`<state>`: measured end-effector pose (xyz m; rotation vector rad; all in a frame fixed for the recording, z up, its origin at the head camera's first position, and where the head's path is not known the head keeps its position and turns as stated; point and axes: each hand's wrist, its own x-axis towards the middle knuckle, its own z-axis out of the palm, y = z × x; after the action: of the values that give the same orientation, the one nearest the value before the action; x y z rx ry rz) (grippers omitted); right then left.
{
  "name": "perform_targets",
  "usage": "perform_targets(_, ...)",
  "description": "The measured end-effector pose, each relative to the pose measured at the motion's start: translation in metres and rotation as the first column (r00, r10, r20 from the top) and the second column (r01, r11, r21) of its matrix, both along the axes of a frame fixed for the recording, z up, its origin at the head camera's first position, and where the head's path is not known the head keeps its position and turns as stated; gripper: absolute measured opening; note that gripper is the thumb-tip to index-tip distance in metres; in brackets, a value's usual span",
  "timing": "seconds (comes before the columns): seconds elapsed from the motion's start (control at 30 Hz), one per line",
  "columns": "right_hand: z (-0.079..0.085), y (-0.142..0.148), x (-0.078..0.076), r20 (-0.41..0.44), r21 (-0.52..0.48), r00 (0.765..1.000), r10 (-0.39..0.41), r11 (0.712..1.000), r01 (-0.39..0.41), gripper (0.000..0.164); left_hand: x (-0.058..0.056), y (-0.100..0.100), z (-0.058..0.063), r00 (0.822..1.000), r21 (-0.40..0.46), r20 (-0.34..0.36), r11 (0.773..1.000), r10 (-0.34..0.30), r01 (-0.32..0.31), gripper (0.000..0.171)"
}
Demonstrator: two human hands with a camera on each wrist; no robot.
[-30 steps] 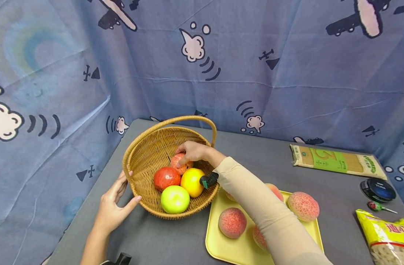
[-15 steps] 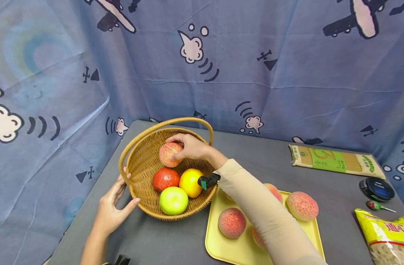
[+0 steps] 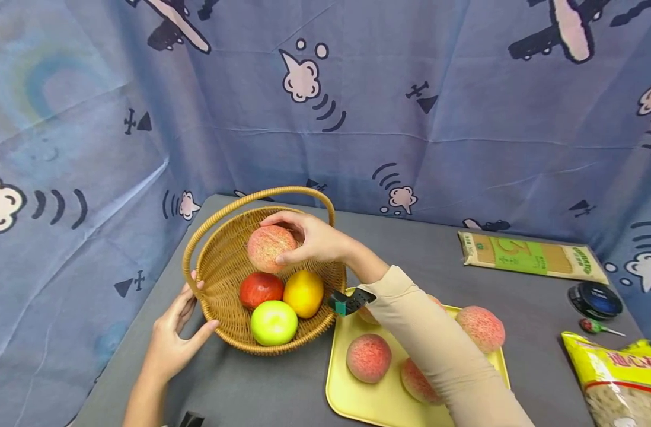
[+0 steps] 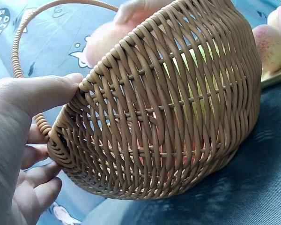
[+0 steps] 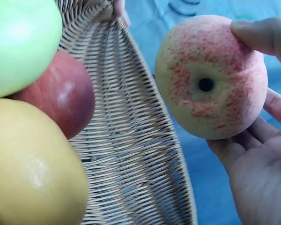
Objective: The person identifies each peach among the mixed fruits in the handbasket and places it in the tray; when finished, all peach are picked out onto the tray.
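Observation:
In the head view my right hand (image 3: 325,240) grips a pink, speckled peach (image 3: 271,248) over the inside of the wicker basket (image 3: 219,276). The right wrist view shows thumb and fingers around this peach (image 5: 187,101), above the woven rim, a dark hole in its end. A red apple (image 3: 260,290), a green apple (image 3: 274,324) and an orange-yellow round fruit (image 3: 304,295) lie together in the basket, which tilts toward me. My left hand (image 3: 168,341) holds the basket's left side; its thumb is on the rim (image 4: 140,35) and its fingers are by the handle's base.
A yellow tray (image 3: 352,406) with several peaches stands right of the basket, partly under my right sleeve (image 3: 437,344). Farther right lie a noodle pack (image 3: 533,256), a dark round tin (image 3: 594,299), a lollipop (image 3: 589,325) and a yellow bag (image 3: 619,373). A patterned blue curtain (image 3: 368,118) hangs behind.
My right hand has lifted the peach from beside the other fruit, up and to the left. My left hand keeps its hold on the basket. The whole view has shifted slightly.

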<state>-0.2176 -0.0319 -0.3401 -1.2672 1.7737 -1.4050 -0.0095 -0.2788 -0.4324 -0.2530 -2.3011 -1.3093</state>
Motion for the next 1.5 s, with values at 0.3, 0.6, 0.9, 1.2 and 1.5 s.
perform_targets(0.3, 0.010, 0.065, 0.034, -0.055, -0.146, 0.998, -0.007, 0.989, -0.001, 0.066, 0.000, 0.002, 0.000, 0.999, 0.012, -0.037, 1.000, 0.000, 0.001, 0.075)
perform_targets(0.6, -0.006, 0.159, 0.068, -0.105, -0.301, 0.986, -0.130, 0.949, 0.093, 0.074, 0.000, 0.005, -0.001, 0.999, 0.018, -0.039, 1.000, -0.011, 0.012, 0.077)
perform_targets(0.9, -0.043, 0.238, 0.113, -0.054, -0.399, 0.941, -0.333, 0.872, 0.285, 0.077, 0.000, 0.004, 0.000, 1.000, -0.005, -0.009, 1.000, -0.025, 0.025, 0.077)
perform_targets(1.2, -0.085, 0.293, 0.159, 0.092, -0.402, 0.847, -0.523, 0.759, 0.512, 0.076, 0.002, 0.006, 0.002, 0.999, -0.016, 0.030, 1.000, 0.015, -0.015, 0.076)
perform_targets(1.5, -0.112, 0.321, 0.191, 0.095, -0.164, 0.718, -0.690, 0.700, 0.695, 0.074, 0.002, 0.007, 0.002, 0.999, -0.027, 0.033, 0.999, 0.028, -0.027, 0.082)
